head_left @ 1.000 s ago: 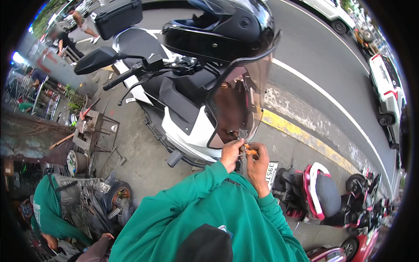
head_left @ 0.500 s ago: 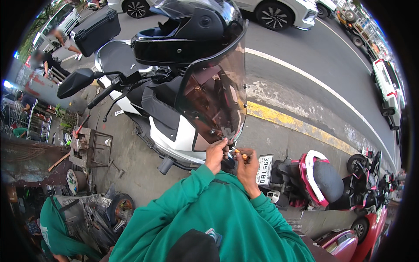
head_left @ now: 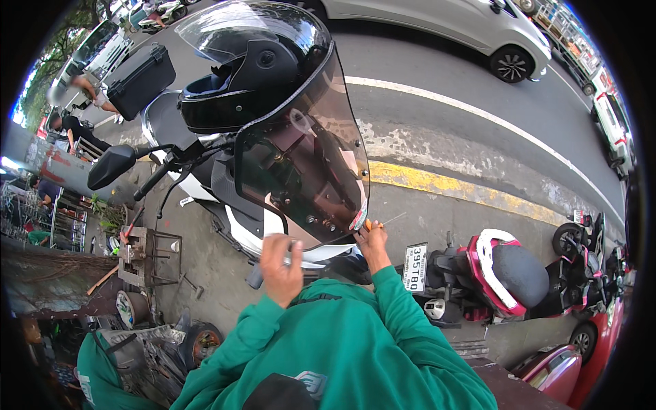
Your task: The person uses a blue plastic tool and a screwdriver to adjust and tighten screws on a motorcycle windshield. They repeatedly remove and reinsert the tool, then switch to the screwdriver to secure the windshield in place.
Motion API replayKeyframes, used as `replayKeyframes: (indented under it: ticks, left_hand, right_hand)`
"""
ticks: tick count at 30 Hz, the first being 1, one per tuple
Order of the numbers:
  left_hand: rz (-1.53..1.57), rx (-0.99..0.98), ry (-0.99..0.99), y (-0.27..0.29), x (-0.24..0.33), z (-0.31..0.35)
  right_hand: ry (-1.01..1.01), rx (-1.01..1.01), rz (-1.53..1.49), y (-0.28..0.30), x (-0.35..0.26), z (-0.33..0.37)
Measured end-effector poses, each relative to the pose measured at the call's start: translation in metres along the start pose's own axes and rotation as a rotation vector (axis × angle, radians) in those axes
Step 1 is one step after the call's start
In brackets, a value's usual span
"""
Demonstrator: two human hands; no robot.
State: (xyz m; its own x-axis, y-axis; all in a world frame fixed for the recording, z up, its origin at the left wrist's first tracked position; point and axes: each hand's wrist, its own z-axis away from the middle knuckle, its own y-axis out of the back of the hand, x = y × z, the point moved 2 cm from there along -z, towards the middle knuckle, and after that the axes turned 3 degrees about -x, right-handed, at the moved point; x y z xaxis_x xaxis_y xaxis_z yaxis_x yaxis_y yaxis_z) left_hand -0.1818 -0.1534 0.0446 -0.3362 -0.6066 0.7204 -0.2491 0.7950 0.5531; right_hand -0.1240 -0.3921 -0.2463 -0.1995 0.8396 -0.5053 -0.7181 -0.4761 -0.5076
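Closed black box (head_left: pixel 140 82) on the white scooter (head_left: pixel 244 224)

"Please, what carries the things here?"

"It is a grey concrete pavement (head_left: pixel 424 222). Along its far edge runs a worn yellow painted strip (head_left: pixel 465 193)."

"And what stands upon it?"

"In the middle there is a large white-and-black scooter (head_left: pixel 240 224), although I cannot see where its wheels touch. To the right stands a red motorcycle (head_left: pixel 516 279) with a black seat and a white rail."

"What is on the left side?"

"A small rough bench (head_left: pixel 135 261) with thin metal legs. Near these legs lies a long, dark tool (head_left: pixel 196 290). Below is a dusty black wheel (head_left: pixel 203 345), partly hidden."
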Motion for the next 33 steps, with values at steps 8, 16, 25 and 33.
replayKeyframes:
  ticks: [8, 16, 25, 33]
  left_hand:
    - [0.448, -0.019, 0.144, 0.021, 0.045, -0.063]
    - [0.415, 0.028, 0.087, 0.018, 0.044, -0.070]
    - [0.443, 0.027, 0.068, 0.023, 0.031, -0.075]
    - [0.412, -0.068, 0.038, 0.033, 0.025, -0.073]
  right_hand:
    - [0.010, -0.017, -0.002, -0.010, 0.022, -0.009]
    - [0.029, -0.088, 0.040, -0.009, 0.027, -0.006]
    - [0.103, -0.041, 0.193, -0.010, 0.027, 0.008]
    - [0.070, -0.117, 0.159, -0.006, 0.023, 0.011]
